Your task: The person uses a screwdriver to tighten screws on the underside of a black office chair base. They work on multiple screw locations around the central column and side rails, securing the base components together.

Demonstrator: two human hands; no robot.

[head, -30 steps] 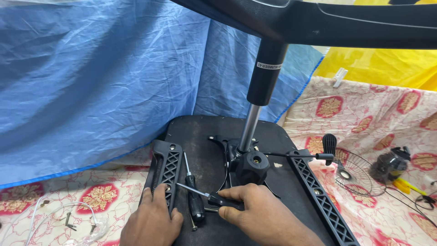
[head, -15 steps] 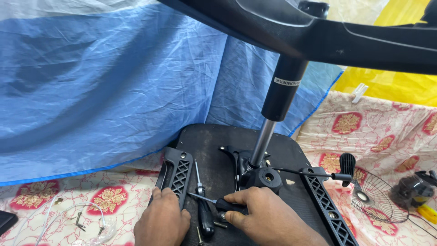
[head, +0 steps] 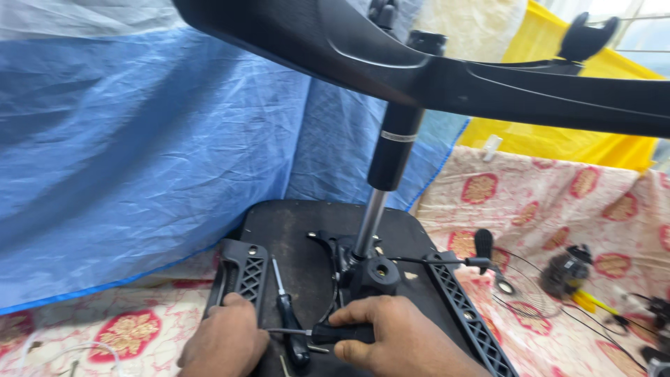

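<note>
An upturned office chair seat [head: 300,230] lies black on the floor, its gas column [head: 387,167] rising to the star base [head: 488,77] overhead. My right hand [head: 398,338] grips a black-handled screwdriver [head: 328,333] held level, its shaft pointing left toward the left armrest bracket [head: 241,272]. My left hand [head: 223,342] rests on the lower end of that bracket. A second screwdriver [head: 285,307] lies loose on the seat between my hands. The right armrest bracket [head: 464,307] runs along the seat's other side.
A blue tarpaulin [head: 139,153] hangs behind, a yellow one [head: 558,132] at the right. The floor has a floral cloth [head: 579,202]. A fan motor [head: 567,269] with a wire grille [head: 523,293] and small tools lie on the right.
The view has tilted up and shifted, so the seat and hands sit lower in frame. My hands stay on the bracket and screwdriver at the same spot.
</note>
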